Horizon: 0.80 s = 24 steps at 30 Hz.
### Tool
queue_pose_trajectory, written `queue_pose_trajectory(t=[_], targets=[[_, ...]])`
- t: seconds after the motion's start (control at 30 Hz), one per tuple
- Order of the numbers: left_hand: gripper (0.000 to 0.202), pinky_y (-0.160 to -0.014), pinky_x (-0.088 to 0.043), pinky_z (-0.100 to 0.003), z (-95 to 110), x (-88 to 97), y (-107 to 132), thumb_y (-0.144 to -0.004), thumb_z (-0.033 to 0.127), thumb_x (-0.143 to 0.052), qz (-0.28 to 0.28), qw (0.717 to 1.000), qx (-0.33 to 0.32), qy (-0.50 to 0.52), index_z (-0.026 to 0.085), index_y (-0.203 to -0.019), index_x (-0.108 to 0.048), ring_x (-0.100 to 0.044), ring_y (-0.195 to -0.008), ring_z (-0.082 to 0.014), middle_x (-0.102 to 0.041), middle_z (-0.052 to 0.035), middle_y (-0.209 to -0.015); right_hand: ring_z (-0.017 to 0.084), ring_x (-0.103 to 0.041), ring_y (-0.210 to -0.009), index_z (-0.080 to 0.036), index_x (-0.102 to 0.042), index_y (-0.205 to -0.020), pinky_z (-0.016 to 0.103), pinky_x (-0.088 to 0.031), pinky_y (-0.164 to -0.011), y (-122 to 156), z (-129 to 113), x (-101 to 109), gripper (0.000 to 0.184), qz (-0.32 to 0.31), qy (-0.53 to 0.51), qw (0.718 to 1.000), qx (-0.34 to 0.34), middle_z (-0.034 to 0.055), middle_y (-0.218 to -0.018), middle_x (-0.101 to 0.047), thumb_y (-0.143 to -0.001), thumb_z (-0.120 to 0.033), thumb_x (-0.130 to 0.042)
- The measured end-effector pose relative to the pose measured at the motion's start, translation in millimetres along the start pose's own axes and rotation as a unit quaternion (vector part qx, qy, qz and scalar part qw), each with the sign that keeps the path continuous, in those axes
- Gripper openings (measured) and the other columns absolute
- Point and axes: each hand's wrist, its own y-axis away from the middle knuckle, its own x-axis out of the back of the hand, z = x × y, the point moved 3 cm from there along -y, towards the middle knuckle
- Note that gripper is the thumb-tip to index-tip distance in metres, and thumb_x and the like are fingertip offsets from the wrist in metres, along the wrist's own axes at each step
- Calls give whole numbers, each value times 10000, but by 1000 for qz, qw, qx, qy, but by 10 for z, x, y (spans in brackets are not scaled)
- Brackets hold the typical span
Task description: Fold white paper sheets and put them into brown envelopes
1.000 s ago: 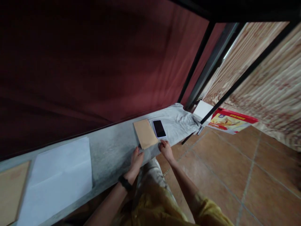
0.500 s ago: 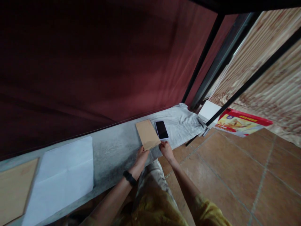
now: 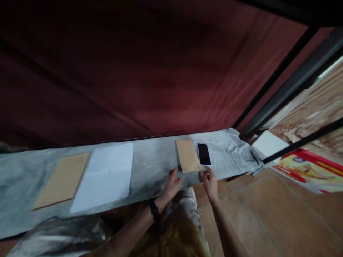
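Note:
A small tan envelope (image 3: pixel 187 160) lies on the grey cloth-covered bench (image 3: pixel 150 164), with a black phone (image 3: pixel 204 154) right beside it. My left hand (image 3: pixel 172 185) hovers just below the envelope's near left corner, fingers apart, holding nothing. My right hand (image 3: pixel 210 180) sits just below the phone, fingers loosely spread and empty. Neither hand touches the envelope or the phone. A black band is on my left wrist.
Further left on the bench lie a white sheet of paper (image 3: pixel 105 176) and a larger tan envelope (image 3: pixel 63 180). A dark red curtain (image 3: pixel 134 71) hangs behind. At right are black metal bars (image 3: pixel 300 144), a white sheet (image 3: pixel 269 143) and a red-and-yellow box (image 3: pixel 308 169) on the tiled floor.
Both hands have drawn back a little from the small envelope's near edge. The view has swung left, bringing the larger tan envelope and more of the bench into sight.

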Motion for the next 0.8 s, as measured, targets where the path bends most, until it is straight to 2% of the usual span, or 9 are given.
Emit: queue_pose_trajectory(t=[0.07, 0.13, 0.2, 0.37, 0.47, 0.53, 0.63, 0.73, 0.8], targets=[[521, -1212, -323, -508, 7, 312, 142, -718, 151, -684, 11, 996, -54, -76, 235, -1231, -657, -465, -1396, -330, -561, -114, -1455, 243, -667, -971, -168, -644, -1218, 378, -544, -872, 187, -73, -113, 427, -14, -20, 999, 41, 125, -1083, -696, -896, -335, -418], [528, -1233, -296, -495, 40, 677, 290, -750, 154, -655, 22, 981, -111, -155, 249, -1270, -647, -440, -1421, -304, -540, -102, -1474, 243, -666, -1005, -190, -652, -1199, 393, -542, -902, 385, -207, -335, 392, -70, -33, 993, 91, 124, -1125, -687, -914, -314, -414], [515, -1235, -299, -493, 82, 1096, 426, -789, 163, -625, 59, 966, -141, -208, 260, -1295, -633, -438, -1423, -291, -516, -97, -1493, 245, -655, -1074, -206, -651, -1210, 408, -536, -945, 567, -389, -617, 379, -129, -37, 980, 146, 122, -1185, -673, -925, -282, -414], [476, -1237, -272, -501, 170, 2163, 663, -836, 241, -643, 189, 927, -148, -289, 273, -1308, -596, -376, -1460, -312, -452, -96, -1540, 257, -546, -1298, -187, -618, -1308, 459, -478, -1080, 807, -838, -1281, 410, -188, 7, 949, 254, 152, -1388, -579, -976, -255, -388], [509, -1239, -225, -528, 175, 2663, 695, -816, 313, -698, 247, 902, -139, -327, 246, -1308, -585, -269, -1508, -361, -396, -138, -1579, 271, -485, -1366, -173, -569, -1378, 489, -460, -1096, 863, -991, -1579, 432, -193, 56, 934, 294, 160, -1469, -524, -996, -254, -384], [567, -1239, -201, -535, 172, 2927, 643, -791, 348, -732, 275, 888, -130, -346, 213, -1320, -577, -237, -1517, -387, -377, -175, -1589, 283, -457, -1390, -162, -542, -1406, 508, -433, -1114, 909, -1030, -1724, 442, -186, 95, 927, 311, 165, -1491, -508, -998, -251, -396], [645, -1225, -222, -540, 178, 3242, 459, -797, 387, -725, 313, 863, -101, -383, 149, -1368, -541, -270, -1503, -401, -382, -220, -1581, 292, -438, -1401, -132, -523, -1422, 522, -367, -1158, 970, -1023, -1855, 454, -171, 136, 919, 330, 181, -1503, -495, -998, -244, -406], [656, -1170, -311, -575, 179, 3411, 231, -894, 390, -591, 308, 806, -59, -502, 47, -1438, -459, -330, -1473, -413, -373, -282, -1568, 290, -461, -1380, -131, -566, -1379, 508, -378, -1149, 942, -1019, -1931, 440, -173, 120, 924, 320, 177, -1469, -530, -988, -254, -407], [632, -1143, -350, -571, 147, 3449, 120, -933, 374, -524, 296, 763, -34, -574, 0, -1438, -456, -374, -1449, -416, -405, -312, -1535, 284, -532, -1308, -157, -625, -1309, 483, -436, -1100, 855, -1059, -2006, 417, -188, 73, 940, 275, 164, -1396, -593, -971, -275, -410]])
